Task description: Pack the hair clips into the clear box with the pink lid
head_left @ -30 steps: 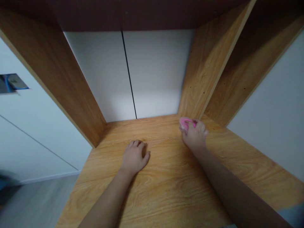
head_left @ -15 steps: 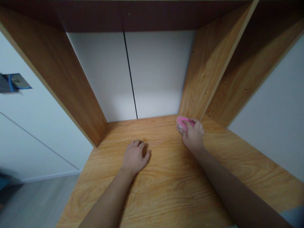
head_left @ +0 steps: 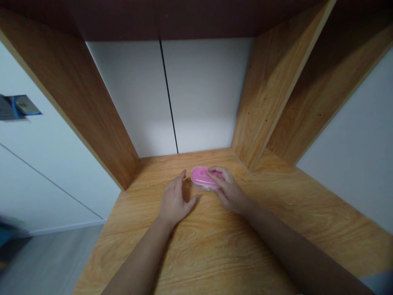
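While the right hand [head_left: 230, 191] sits curled over the pink oval plastic case [head_left: 202, 178], its fingers [head_left: 216, 175] lie across the top and wrap the case's right end; grip is partly closed, with the case held lightly, and the case looks to be resting on the board, not lifted. Left hand [head_left: 175, 200] is open, fingers spread, just beside the case's left end; no contact that I can confirm, though the thumb tip comes very close. So the case is between the hands, on the wood-grain shelf board [head_left: 172, 250], nearer the back than the front. Lid and body look pink and partly translucent; contents can't be made out from this view, and I can't tell whether it's latched. Edges: the white back panel [head_left: 202, 94] is near the case, behind it. The left upright [head_left: 76, 106] is well apart on the left side, with the right upright [head_left: 264, 110] closer, just past the right hand. The dark underside of the shelf above [head_left: 159, 20] spans both uprights high over the hands. Most board area lies toward the person, below the hands and between the forearms. The board's left edge drops off to the grey floor [head_left: 49, 262].
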Available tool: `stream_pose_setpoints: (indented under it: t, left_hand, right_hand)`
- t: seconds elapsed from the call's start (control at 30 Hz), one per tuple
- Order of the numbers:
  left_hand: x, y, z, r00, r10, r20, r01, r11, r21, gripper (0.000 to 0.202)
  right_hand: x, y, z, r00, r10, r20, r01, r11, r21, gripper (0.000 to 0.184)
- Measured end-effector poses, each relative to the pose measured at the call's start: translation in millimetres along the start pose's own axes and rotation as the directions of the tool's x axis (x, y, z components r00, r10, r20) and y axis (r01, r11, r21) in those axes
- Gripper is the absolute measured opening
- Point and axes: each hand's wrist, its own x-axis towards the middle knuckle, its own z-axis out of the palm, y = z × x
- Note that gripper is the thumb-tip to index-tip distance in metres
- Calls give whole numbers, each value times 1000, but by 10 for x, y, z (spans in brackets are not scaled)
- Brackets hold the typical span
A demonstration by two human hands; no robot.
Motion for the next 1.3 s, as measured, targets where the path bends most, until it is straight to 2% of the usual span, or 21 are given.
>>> stream_pose_setpoints:
  t: [0.1, 0.17, 0.37, 0.53, 0.8, 0.9, 1.03, 1.17, 1.23, 1.3]
  left_hand:
    - [-9, 9, 15, 1000, 27, -2, -27, 999, -36, 99]
    - [-11, 20, 15, 999, 48, 2, -47, 997, -56, 102]
    - [2, 46, -23, 992, 112, 55, -109, 993, -54, 67]
    - [11, 65, -36, 994, 99, 47, -96, 994, -49, 65]
    - [21, 77, -37, 994, 92, 62, -87, 994, -69, 65]
    - [21, 68, -23, 994, 96, 53, -92, 993, -70, 65]
    - [15, 65, -15, 993, 109, 53, -105, 992, -73, 65]
    - [11, 65, -25, 995, 94, 36, -91, 994, -67, 62]
    - [9, 63, -31, 997, 78, 28, -76, 995, -64, 60]
    - [9, 60, -34, 997, 68, 24, -67, 996, -63, 60]
  right_hand:
    - [-8, -65, 44, 996, -73, 58, 70, 996, 51, 61]
    - [-9, -98, 64, 991, -104, 87, 96, 991, 91, 59]
    - [5, -143, 71, 985, -124, 118, 103, 979, 173, 51]
    - [10, -118, 73, 987, -110, 114, 89, 981, 175, 51]
    - [15, -120, 8, 995, -97, 19, 94, 985, 147, 48]
    - [33, -126, -57, 991, -108, -76, 119, 980, 162, 37]
    - [28, -122, -154, 977, -122, -176, 169, 943, 286, 13]
    - [-10, -119, -212, 981, -79, -176, 129, 947, 294, 8]
    - [-24, -116, -180, 995, -30, -97, 53, 967, 249, 10]
    - [-29, -109, -94, 996, 88, 32, -93, 971, 222, 14]
